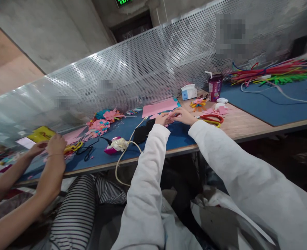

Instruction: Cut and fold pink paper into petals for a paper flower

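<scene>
Both my arms, in white sleeves, reach out over the blue mat (pixel 179 137). My left hand (pixel 163 119) and my right hand (pixel 184 116) meet over it, fingers pinched together on a small pink paper piece (pixel 171 113). A larger pink paper sheet (pixel 160 106) lies flat just beyond my hands. Red and yellow scissors (pixel 212 119) rest on the wooden tabletop right beside my right hand.
A co-worker's two bare arms (pixel 48 163) work at the left near yellow scissors. Pink paper flowers (pixel 101 124), a glue gun (pixel 115 145) with cable, a black phone (pixel 142 132), tissue box (pixel 189 92), purple cup (pixel 215 86) and colourful sticks (pixel 273 74) sit along the perforated metal screen.
</scene>
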`<state>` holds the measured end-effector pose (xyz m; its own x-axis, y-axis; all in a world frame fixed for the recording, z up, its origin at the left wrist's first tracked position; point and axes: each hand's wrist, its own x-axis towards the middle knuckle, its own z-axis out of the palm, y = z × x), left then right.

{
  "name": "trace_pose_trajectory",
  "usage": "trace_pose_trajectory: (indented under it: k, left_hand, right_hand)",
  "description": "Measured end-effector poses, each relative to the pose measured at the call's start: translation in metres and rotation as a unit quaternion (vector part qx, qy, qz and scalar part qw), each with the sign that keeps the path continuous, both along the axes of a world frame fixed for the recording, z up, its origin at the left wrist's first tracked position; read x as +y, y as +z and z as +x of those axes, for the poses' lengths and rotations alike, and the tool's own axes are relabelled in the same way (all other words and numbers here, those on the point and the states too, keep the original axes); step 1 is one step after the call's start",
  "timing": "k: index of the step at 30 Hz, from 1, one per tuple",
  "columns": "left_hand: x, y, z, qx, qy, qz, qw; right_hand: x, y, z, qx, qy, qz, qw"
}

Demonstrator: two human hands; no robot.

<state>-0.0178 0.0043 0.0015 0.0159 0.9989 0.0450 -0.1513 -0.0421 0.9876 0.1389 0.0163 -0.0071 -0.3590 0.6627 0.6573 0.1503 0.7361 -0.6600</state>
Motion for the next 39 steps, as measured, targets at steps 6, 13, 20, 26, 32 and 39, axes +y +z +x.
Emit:
trace_pose_trajectory:
  k: [6, 13, 20, 26, 32, 39]
  left_hand:
    - [0.0, -0.001, -0.003, 0.011, -0.021, 0.008, 1.0]
    - [-0.002, 0.002, -0.001, 0.007, -0.007, 0.012, 1.0]
    - [-0.003, 0.001, 0.0, 0.02, -0.043, 0.01, 0.999]
    - [-0.004, 0.003, 0.004, 0.039, -0.034, 0.026, 0.998]
    - [-0.005, 0.003, 0.005, 0.038, -0.036, 0.029, 0.998]
    - [-0.005, 0.001, 0.004, 0.05, -0.03, 0.049, 0.997]
  right_hand:
    - [0.003, 0.0, -0.001, -0.006, -0.02, 0.001, 1.0]
    - [0.0, 0.003, -0.001, 0.027, -0.022, -0.056, 0.998]
    - [-0.002, 0.003, -0.001, 0.07, -0.022, -0.129, 0.989]
    - [-0.007, 0.007, -0.001, 0.091, -0.023, -0.156, 0.983]
    - [-0.008, 0.007, -0.001, 0.102, -0.018, -0.167, 0.981]
    - [-0.011, 0.009, -0.001, 0.103, -0.023, -0.162, 0.981]
